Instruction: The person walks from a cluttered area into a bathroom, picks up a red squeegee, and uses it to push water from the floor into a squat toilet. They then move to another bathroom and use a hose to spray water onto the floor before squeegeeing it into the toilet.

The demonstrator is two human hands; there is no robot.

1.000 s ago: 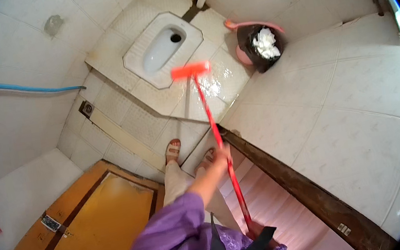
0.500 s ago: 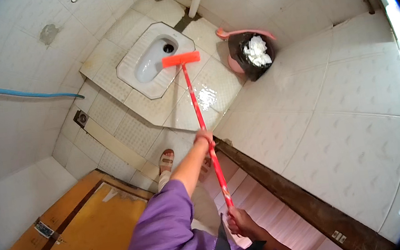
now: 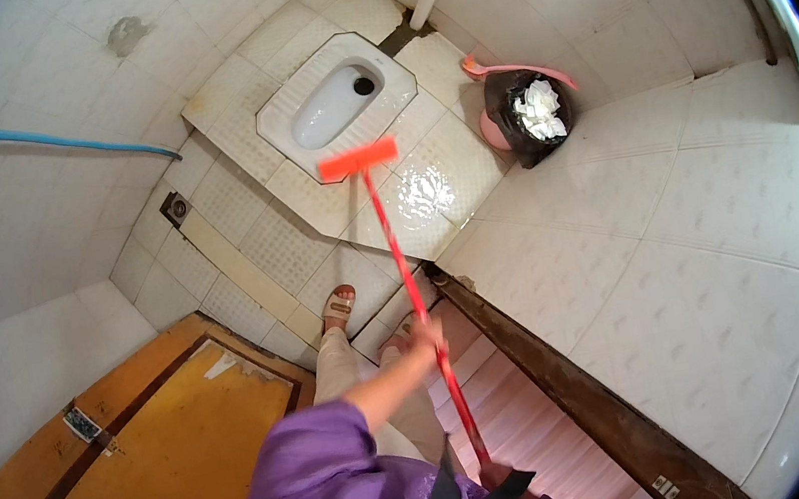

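My left hand (image 3: 422,340) is wrapped round the middle of the red handle of a floor squeegee (image 3: 398,250). Near the lower edge, my right hand (image 3: 496,476) grips the handle's end, partly hidden by a black strap and purple cloth. The squeegee's flat orange-red head (image 3: 357,159) is over the near corner of a white squat toilet (image 3: 278,129) and the tiles beside it. Whether its blade touches the floor I cannot tell. Wet, shining tiles (image 3: 428,195) lie to the right of the head.
A pink bin (image 3: 494,131) with a black bag and white paper stands against the right wall. A blue hose (image 3: 52,139) hangs at left above a floor drain (image 3: 175,209). An orange door (image 3: 155,463) is at lower left; a dark door sill (image 3: 579,382) runs at lower right.
The squeegee head has been drawn back toward me, from beside the toilet's bowl to its near corner. Both hands have come nearer with the handle. The view has shifted a little.
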